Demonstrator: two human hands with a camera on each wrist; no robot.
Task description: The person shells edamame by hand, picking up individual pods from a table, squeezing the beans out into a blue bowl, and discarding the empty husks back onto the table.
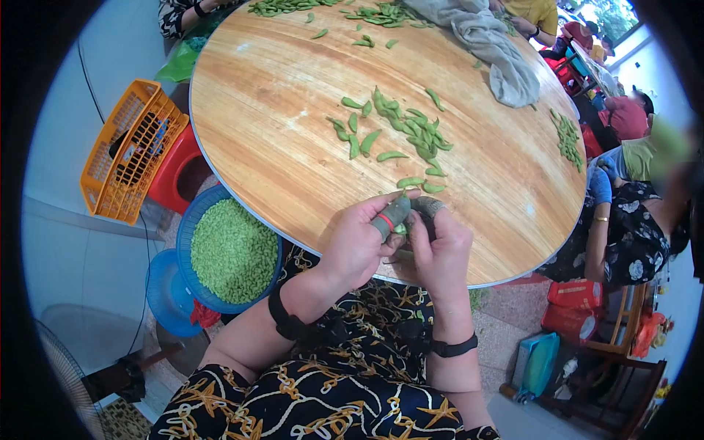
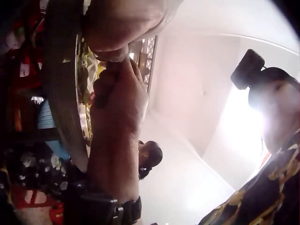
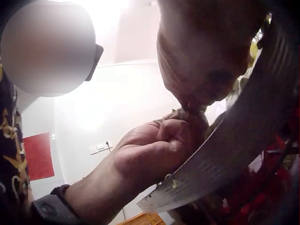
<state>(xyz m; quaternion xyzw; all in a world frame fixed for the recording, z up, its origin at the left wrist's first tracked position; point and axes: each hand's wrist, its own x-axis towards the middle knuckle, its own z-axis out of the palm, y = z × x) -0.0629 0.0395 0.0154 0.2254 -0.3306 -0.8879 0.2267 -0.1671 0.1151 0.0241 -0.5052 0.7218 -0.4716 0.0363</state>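
Observation:
Over the near edge of the round wooden table (image 1: 279, 147), my left hand (image 1: 350, 240) and right hand (image 1: 446, 246) meet at a green soybean pod (image 1: 400, 229). Both hands pinch it with curled fingers. Dark grey-green covers wrap some fingertips, one with a red band. Just beyond the fingers lies a loose pile of green pods (image 1: 418, 132). The left wrist view has the left hand (image 2: 124, 26) at the top against the right hand (image 2: 119, 105). In the right wrist view the fingers hide most of the pod.
Left of the table, a blue basket (image 1: 189, 213) holds shelled beans, near a red stool (image 1: 167, 180) and an orange crate (image 1: 92, 172). A grey cloth (image 1: 513, 77) and more pods (image 1: 566, 139) lie farther off. Another person (image 1: 623, 235) sits at the right.

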